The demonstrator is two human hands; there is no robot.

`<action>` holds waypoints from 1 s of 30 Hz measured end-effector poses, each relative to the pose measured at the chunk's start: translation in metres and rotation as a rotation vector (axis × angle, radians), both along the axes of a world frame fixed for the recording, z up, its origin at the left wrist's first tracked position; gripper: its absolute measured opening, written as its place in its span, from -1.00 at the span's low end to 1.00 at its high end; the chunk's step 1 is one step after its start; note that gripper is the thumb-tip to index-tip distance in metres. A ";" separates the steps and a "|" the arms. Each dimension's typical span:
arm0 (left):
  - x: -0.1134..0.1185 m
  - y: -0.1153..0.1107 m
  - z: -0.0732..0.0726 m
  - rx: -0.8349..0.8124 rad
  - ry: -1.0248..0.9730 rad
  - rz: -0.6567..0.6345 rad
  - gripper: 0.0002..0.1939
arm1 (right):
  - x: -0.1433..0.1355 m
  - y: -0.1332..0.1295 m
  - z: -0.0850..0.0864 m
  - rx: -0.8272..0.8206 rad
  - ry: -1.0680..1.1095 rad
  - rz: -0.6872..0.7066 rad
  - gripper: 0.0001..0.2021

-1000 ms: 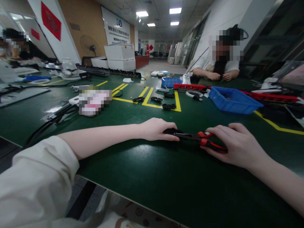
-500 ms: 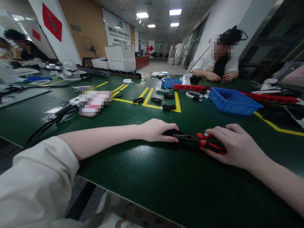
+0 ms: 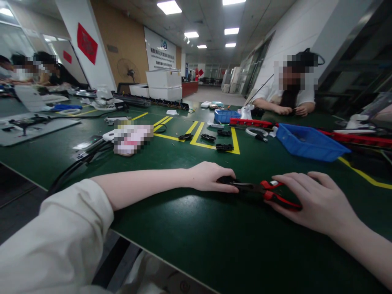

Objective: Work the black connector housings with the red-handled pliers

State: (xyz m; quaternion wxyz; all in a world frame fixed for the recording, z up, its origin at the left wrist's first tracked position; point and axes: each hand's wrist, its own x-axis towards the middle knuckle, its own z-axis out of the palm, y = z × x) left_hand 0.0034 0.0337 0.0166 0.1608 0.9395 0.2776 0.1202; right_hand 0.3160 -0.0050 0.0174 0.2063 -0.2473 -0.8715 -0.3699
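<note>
My left hand (image 3: 211, 177) pinches a small black part (image 3: 226, 180) between thumb and fingers, low over the green table (image 3: 183, 237). My right hand (image 3: 315, 200) is closed round the red and black handles of long-nose pliers (image 3: 272, 192). The pliers point left, and their dark jaws meet the black part at my left fingertips. Whether the jaws grip it firmly is hard to make out. Farther off, several similar black parts (image 3: 224, 147) lie in and beside a yellow tape outline (image 3: 214, 151).
A blue bin (image 3: 310, 143) stands beyond my right hand, with a smaller blue bin (image 3: 226, 116) and a red strip (image 3: 251, 123) farther back. Left lie a phone-like thing (image 3: 131, 141) and black cables (image 3: 76, 163). A person (image 3: 288, 94) sits across the table.
The camera view has shifted, so everything appears a little lower and farther right. Both hands keep their hold on the black part and the pliers, with little other visible change.
</note>
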 end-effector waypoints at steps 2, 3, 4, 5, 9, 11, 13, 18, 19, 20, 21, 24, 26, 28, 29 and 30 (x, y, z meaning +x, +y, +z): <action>0.000 0.000 0.000 0.011 -0.009 -0.016 -0.54 | -0.001 -0.001 0.001 0.011 0.017 0.003 -0.66; 0.000 0.000 0.000 0.017 -0.015 -0.025 -0.55 | 0.000 -0.001 0.002 0.016 0.026 0.001 -0.65; 0.000 0.001 0.000 0.021 -0.022 -0.034 -0.56 | 0.000 -0.001 0.002 0.022 0.032 -0.002 -0.64; 0.000 0.001 -0.001 0.024 -0.029 -0.040 -0.57 | 0.001 -0.001 0.002 0.025 0.037 -0.008 -0.62; -0.001 0.001 -0.002 0.037 -0.046 -0.048 -0.58 | 0.004 0.000 0.002 -0.003 0.050 -0.025 -0.53; -0.001 0.001 -0.002 0.037 -0.048 -0.049 -0.57 | 0.006 0.002 0.001 -0.018 0.043 -0.034 -0.51; -0.001 0.001 -0.001 0.034 -0.044 -0.048 -0.58 | 0.008 0.004 0.000 -0.022 0.036 -0.057 -0.51; -0.001 0.000 -0.003 0.065 -0.042 -0.068 -0.56 | 0.015 0.007 0.001 -0.022 0.066 -0.146 -0.47; -0.001 0.000 -0.004 0.072 -0.041 -0.076 -0.56 | 0.018 0.007 0.002 -0.011 0.063 -0.158 -0.48; -0.001 0.000 -0.005 0.079 -0.039 -0.081 -0.56 | 0.020 0.007 0.004 0.006 0.057 -0.170 -0.49; -0.001 0.000 -0.005 0.086 -0.035 -0.083 -0.56 | 0.023 0.007 0.005 0.022 0.046 -0.184 -0.52; -0.001 0.000 -0.007 0.119 -0.026 -0.087 -0.55 | 0.028 0.007 0.009 0.044 0.006 -0.227 -0.55; -0.001 0.000 -0.007 0.139 -0.018 -0.098 -0.55 | 0.028 0.006 0.010 0.022 -0.025 -0.231 -0.60; -0.001 0.000 -0.007 0.151 -0.012 -0.110 -0.55 | 0.027 0.005 0.010 -0.030 -0.064 -0.208 -0.67; -0.001 0.000 -0.008 0.153 -0.010 -0.114 -0.55 | 0.026 0.004 0.010 -0.055 -0.081 -0.195 -0.70; -0.001 0.000 -0.008 0.158 -0.009 -0.116 -0.55 | 0.024 0.004 0.009 -0.094 -0.085 -0.176 -0.71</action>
